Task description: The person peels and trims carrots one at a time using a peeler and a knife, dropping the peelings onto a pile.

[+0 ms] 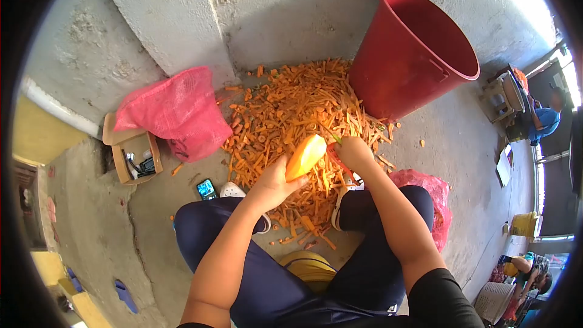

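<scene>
In the middle of the view my left hand (277, 183) is closed around the lower end of a thick, bright orange peeled carrot (306, 157), tilted up to the right. Just right of it, my right hand (354, 153) is closed on a slim red-handled tool (335, 159) that looks like a peeler, its working end not clear to see. Both hands are above a wide heap of carrot peelings (285, 109) on the floor, with round cut ends mixed in.
A tall red bin (395, 54) stands behind the heap at right. Left are a pink mesh sack (176, 109), a cardboard box (136, 158) and a phone (206, 189). Another pink sack (442, 206) lies by my right knee. Two people (546, 118) are farther off at right.
</scene>
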A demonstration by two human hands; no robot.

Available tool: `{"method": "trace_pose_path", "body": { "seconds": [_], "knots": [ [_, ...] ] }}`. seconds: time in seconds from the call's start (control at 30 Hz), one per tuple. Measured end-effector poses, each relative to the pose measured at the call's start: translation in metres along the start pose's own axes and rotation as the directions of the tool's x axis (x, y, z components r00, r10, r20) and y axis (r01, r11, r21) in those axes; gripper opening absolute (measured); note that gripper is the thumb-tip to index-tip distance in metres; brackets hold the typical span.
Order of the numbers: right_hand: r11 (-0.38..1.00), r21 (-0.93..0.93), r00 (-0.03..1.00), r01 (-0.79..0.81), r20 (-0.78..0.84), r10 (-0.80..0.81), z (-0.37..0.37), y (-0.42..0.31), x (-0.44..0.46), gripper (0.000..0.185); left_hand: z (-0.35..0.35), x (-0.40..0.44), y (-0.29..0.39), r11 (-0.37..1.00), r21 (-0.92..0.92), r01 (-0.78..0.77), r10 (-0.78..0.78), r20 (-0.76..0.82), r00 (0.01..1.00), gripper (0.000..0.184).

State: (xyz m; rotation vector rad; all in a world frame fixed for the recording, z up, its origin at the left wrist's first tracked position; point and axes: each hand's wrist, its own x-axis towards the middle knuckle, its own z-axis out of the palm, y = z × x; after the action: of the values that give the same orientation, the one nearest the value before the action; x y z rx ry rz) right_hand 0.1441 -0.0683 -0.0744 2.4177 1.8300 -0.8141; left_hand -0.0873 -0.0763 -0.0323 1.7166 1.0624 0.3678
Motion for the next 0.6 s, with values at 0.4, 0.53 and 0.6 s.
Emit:
{"method": "trace_pose_path", "body": {
  "seconds": [0.4, 0.53, 0.6],
  "knots": [
    [0.533, 0.846, 0.992, -0.038, -0.033, 0.124, -0.038, -0.033, -0.017, 0.03, -0.01, 0.007, -0.006, 0.995, -0.077, 0.061, -0.056, 0.056, 0.997, 0.047],
    [0.57, 0.811, 0.979, -0.136, 0.199, -0.05, -0.041, -0.029, -0.02, 0.028, -0.015, 0.003, -0.006, 0.963, -0.265, 0.054, -0.034, 0.078, 0.996, 0.037],
    [0.69, 0.717, 0.969, -0.1, 0.227, -0.096, -0.035, -0.034, -0.022, 0.025, -0.024, 0.0, -0.006, 0.857, -0.47, 0.209, -0.125, 0.204, 0.971, 0.033]
  ]
}}
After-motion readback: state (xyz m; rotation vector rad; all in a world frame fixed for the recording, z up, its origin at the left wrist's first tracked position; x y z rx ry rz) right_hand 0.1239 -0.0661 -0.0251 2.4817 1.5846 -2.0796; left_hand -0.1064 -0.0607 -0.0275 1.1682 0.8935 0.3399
